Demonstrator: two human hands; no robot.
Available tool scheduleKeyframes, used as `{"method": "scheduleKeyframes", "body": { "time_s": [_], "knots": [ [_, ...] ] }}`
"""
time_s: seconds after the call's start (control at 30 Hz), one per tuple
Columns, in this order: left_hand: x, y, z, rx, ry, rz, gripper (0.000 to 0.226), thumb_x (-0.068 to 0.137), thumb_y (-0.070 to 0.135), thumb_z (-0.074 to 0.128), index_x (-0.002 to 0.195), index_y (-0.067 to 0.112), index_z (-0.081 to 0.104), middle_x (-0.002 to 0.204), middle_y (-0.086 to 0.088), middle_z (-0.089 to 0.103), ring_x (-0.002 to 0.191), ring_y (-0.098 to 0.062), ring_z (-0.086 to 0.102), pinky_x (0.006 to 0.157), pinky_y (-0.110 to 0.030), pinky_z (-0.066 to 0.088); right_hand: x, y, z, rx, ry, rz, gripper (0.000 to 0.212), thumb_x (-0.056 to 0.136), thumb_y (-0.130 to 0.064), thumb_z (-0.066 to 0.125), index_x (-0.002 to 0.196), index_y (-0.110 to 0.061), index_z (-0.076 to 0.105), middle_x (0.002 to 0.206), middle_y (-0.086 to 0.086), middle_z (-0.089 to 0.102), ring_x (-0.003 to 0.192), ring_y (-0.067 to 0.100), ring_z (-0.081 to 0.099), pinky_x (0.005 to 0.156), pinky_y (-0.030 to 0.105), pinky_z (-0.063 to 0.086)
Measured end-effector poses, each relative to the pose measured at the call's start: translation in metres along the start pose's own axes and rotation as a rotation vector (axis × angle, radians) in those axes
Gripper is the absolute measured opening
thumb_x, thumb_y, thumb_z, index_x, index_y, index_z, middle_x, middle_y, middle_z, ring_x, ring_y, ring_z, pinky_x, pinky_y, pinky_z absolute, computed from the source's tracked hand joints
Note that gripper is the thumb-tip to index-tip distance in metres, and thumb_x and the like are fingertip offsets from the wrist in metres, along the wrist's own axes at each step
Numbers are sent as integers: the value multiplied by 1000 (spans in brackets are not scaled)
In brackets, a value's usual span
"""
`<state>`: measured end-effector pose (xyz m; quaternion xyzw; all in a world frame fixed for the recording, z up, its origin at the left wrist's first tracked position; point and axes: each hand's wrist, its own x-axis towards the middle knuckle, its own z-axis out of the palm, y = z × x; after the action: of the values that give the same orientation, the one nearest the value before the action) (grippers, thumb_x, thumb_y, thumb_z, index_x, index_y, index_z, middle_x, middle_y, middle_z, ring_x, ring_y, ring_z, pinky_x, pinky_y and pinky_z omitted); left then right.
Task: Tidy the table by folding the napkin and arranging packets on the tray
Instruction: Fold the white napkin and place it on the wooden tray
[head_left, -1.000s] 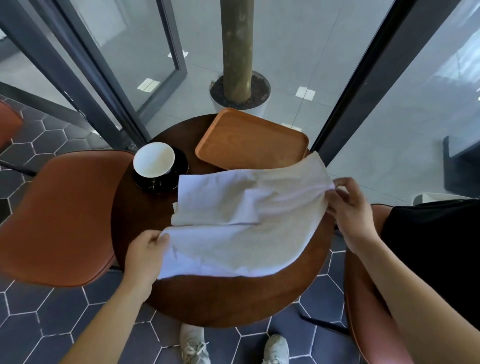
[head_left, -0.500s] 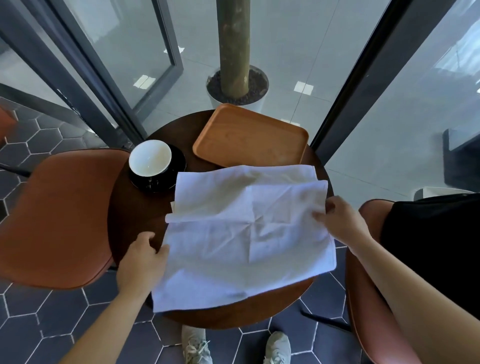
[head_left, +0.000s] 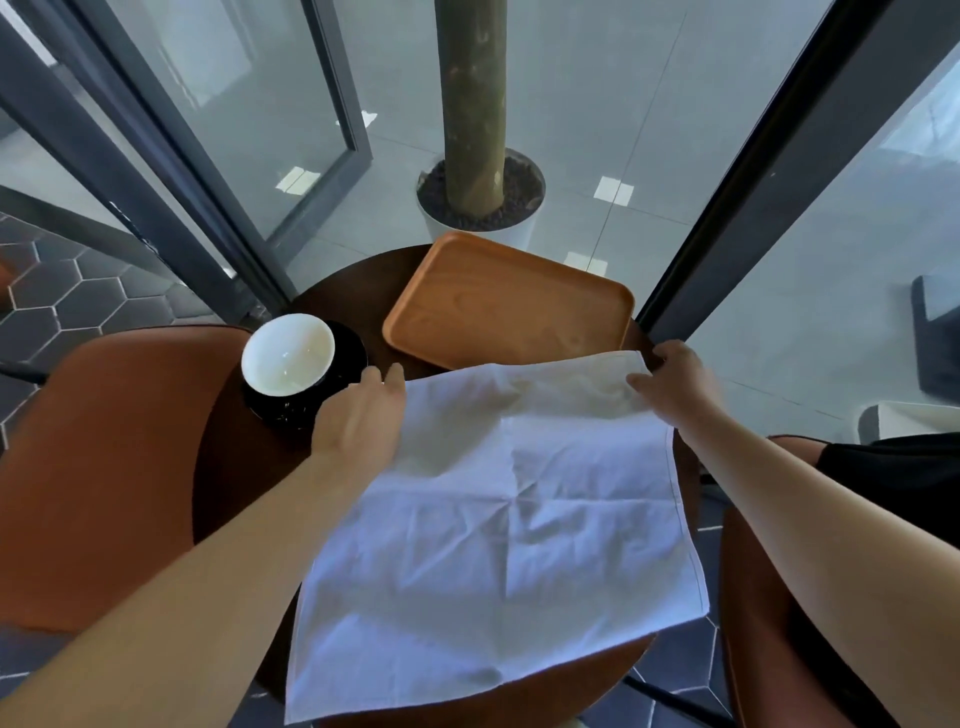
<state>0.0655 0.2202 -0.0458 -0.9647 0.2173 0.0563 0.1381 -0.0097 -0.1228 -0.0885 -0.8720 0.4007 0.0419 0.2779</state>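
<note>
A: Left hand (head_left: 363, 415) and right hand (head_left: 672, 387) have moved up to the napkin's (head_left: 509, 525) far corners. The doubled flap is gone, single layer now.
B: Grip?
A: Right pinches its corner. Left lies flat, fingers straight. Napkin spread mid-worktop (head_left: 343, 291), near edge overhanging. Tray (head_left: 511, 306) at far edge.

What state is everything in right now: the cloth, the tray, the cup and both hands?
Napkin: spread open, unfolded, near edge hanging off the table.
Tray: lying flat, no packets on it.
Cup: upright on a black saucer, no drink visible.
Left hand: resting on the napkin's far left corner, grip unclear.
Right hand: pinching the far right corner.
</note>
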Motion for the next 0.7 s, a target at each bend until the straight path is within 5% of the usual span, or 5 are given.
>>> {"method": "scheduleKeyframes", "body": {
  "time_s": [0.1,0.17,0.27,0.5,0.7],
  "knots": [
    [16,3,2,49,-90,16,38,90,2,52,128,10,48,115,-10,61,95,-31,70,60,-37,49,7,1,0,9,-9,-17,51,78,-18,72,127,-19,61,99,4,70,91,29,63,68,30,45],
    [21,3,3,81,-105,39,30,92,2,51,121,9,51,117,-10,59,97,-30,70,64,-36,50,9,3,-3,43,-12,-31,22,77,-14,71,95,-27,73,86,-2,69,74,20,60,57,25,40],
    [26,0,1,73,-126,45,25,91,1,54,114,10,57,117,-9,58,97,-28,69,67,-34,50,11,3,-12,148,43,-75,27,79,-12,75,62,-31,65,74,-11,67,68,12,60,53,22,38],
    [54,-17,-24,-81,101,-82,11,88,0,57,98,5,61,101,-16,58,79,-39,65,55,-38,36,13,-18,-35,266,199,-139,13,80,-14,75,77,-25,70,77,-5,71,74,25,69,68,37,58],
    [74,-18,-36,-251,201,-144,18,90,-4,53,106,1,57,110,-23,52,77,-46,62,57,-41,37,17,-22,-23,121,173,-173,16,88,-22,70,104,-21,70,101,5,69,84,31,68,75,36,53]
  ]
}}
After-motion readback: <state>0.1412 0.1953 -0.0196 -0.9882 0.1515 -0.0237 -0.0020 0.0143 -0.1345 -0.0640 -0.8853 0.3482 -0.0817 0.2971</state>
